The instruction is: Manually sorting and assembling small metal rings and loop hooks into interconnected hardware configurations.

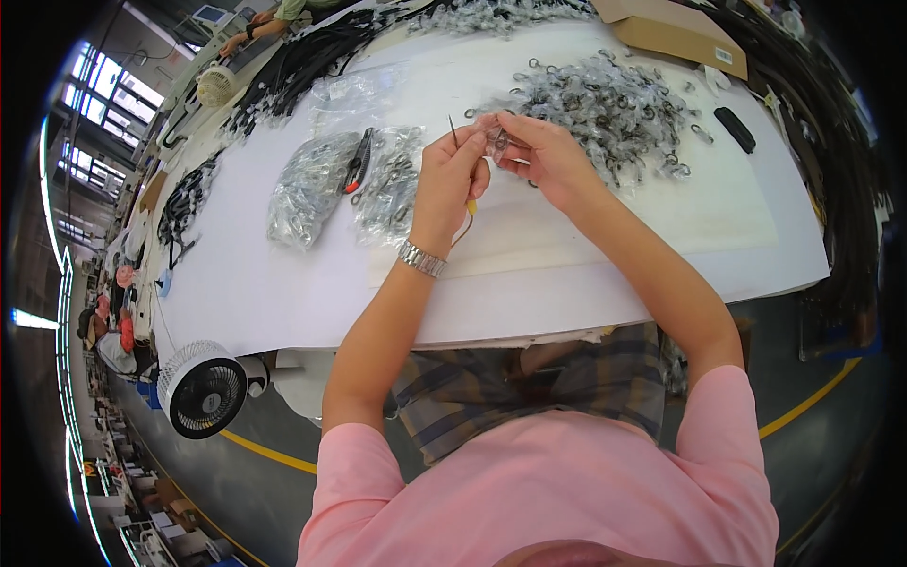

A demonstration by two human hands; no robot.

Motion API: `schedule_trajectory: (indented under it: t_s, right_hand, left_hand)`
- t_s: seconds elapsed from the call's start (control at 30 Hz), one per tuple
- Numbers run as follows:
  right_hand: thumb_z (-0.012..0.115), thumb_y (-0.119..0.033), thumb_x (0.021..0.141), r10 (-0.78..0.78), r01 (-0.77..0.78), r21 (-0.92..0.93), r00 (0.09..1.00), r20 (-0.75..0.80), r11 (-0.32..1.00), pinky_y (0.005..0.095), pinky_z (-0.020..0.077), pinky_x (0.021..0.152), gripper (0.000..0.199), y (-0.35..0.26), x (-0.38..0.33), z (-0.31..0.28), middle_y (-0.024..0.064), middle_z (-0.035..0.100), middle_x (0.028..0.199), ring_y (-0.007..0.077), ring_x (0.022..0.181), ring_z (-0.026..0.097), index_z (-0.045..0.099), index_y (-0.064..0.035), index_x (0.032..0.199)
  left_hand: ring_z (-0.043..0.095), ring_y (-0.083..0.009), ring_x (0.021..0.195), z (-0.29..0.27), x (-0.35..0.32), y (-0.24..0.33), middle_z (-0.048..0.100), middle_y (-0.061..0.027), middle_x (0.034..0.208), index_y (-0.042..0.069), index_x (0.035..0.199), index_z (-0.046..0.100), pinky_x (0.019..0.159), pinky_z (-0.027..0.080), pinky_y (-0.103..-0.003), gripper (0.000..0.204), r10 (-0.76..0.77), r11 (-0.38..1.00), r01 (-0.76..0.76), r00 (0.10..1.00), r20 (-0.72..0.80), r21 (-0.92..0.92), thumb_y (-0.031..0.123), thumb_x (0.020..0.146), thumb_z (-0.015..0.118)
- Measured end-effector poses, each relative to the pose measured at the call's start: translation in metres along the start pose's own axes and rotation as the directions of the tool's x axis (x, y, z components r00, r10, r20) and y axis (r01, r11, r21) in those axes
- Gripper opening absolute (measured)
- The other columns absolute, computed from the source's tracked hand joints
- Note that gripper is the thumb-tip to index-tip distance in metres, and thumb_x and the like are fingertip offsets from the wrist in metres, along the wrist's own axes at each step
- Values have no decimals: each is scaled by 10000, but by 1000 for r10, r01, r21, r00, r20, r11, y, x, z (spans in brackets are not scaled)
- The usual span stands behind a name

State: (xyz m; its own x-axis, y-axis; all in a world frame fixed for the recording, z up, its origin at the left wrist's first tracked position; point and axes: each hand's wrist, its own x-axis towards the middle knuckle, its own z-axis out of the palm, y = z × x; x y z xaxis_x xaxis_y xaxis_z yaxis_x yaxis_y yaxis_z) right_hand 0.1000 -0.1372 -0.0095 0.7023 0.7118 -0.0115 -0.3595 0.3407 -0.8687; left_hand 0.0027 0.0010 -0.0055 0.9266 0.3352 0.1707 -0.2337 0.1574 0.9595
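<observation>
Tabletop (283, 293) white, floor (274, 487) grey, seemingly windows (113, 93) left

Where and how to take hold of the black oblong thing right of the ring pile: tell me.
Take the black oblong thing across its middle, probably best from above, pinching its long sides. It lies slantwise, clearly longer than wide, uncovered, with pale surface showing beside it.

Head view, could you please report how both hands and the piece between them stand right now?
Left hand gripping yellow-handled tool. Right hand pinching small plastic-wrapped piece. Wrapped pile close beyond right hand.
</observation>
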Motion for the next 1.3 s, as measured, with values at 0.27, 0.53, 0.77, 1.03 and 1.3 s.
schedule_trajectory:
  t_s: [0.27, 0.53, 0.77, 1.03, 1.3]
  right_hand:
    - [630, -356, 1028, -1, 11, -89, 995, 105, 996, 199, 433, 711, 309, -8, -5, -1, -58, 661, 863, 32, 701, 508, 741, -74, 1090]
    - [586, -363, 1045, -53, 61, -171, 997, 52, 983, 198, 408, 621, 377, -9, -8, -2, -8, 682, 877, 45, 655, 518, 727, -18, 1105]
    - [597, -296, 1023, -129, 125, -62, 988, -80, 990, 231, 436, 604, 351, -15, -12, 12, 51, 720, 898, 75, 609, 534, 734, 18, 1101]
    - [621, -287, 1008, -48, 55, -186, 998, 43, 981, 235, 463, 654, 330, -12, -10, -2, 23, 688, 809, 85, 625, 572, 747, 17, 1032]
    - [612, -289, 1026, -74, 75, -78, 997, 13, 994, 239, 510, 742, 318, -9, -10, 2, 16, 684, 831, 96, 682, 610, 737, 1, 1065]
  left_hand:
    - [445, -29, 492, 10, -4, 2, 708, -35, 792, -8, 1009, 697, 435, 304, -195, 186, -15, 1000, 14, 997, 82, 14, 175, 1007, 663]
    - [457, -29, 485, 8, -7, 1, 737, -77, 820, 3, 975, 708, 424, 311, -195, 163, -106, 994, 107, 982, 157, 1, 162, 989, 678]
    - [421, -23, 500, 6, -7, 3, 725, -77, 863, -16, 1037, 714, 446, 289, -185, 187, -145, 989, 142, 970, 196, 26, 158, 1008, 652]
    - [403, -15, 486, 4, -2, 3, 728, -84, 867, -9, 981, 700, 437, 280, -181, 169, -151, 988, 141, 974, 172, 66, 146, 1013, 640]
    - [395, -10, 495, 0, -3, 8, 731, -79, 862, -18, 1055, 670, 432, 280, -180, 171, -106, 989, 96, 991, 83, 114, 145, 1018, 630]
